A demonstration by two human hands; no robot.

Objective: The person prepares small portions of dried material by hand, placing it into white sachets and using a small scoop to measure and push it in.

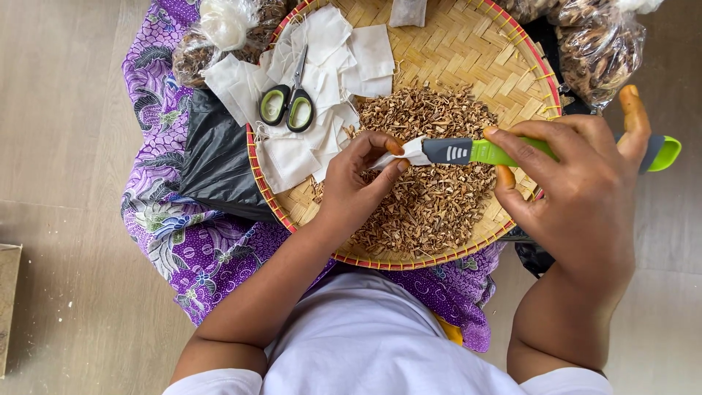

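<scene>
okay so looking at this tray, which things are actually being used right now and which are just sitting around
In use: left hand, small white pouch, right hand, green scoop, dried herb pile, woven tray.
Lying about: scissors, spare white pouches, plastic bags.

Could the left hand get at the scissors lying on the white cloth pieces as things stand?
Probably yes, once freed. The left hand pinches a small white pouch, so it is occupied. The scissors lie uncovered on the cloth pieces just beyond it, with nothing between.
</scene>
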